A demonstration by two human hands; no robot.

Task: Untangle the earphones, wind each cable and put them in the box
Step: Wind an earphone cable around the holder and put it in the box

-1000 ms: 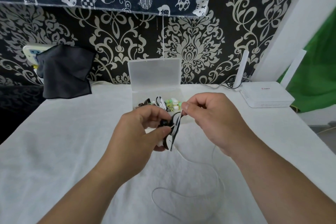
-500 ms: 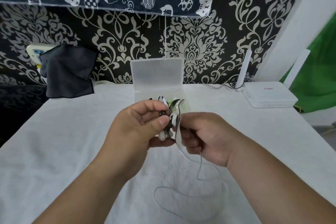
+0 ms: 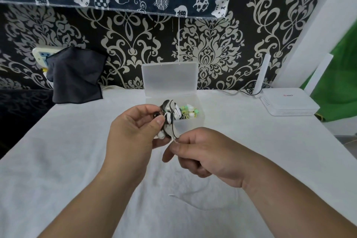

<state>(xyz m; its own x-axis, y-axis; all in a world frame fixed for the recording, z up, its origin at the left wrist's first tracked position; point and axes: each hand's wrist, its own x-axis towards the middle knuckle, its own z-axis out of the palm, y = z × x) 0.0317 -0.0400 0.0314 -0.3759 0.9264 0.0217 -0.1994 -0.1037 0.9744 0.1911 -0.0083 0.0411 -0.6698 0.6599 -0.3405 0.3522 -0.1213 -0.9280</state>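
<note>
**Winding under way, slack left to take up**

A loose cable (image 3: 173, 196) tail lies on the table (image 3: 77, 160) and runs up to the right hand (image 3: 208, 156), whose thumb and forefinger pinch it. Just beyond, the left hand (image 3: 131, 135) grips a black-and-white coil (image 3: 168, 120) between thumb and fingers, above the table. This looks like the winding step. Next, the slack needs more turns, kept taut. Behind, the box (image 3: 190, 127) stands open, lid (image 3: 170, 79) upright, with green and white earphones (image 3: 190, 111) inside.
</note>
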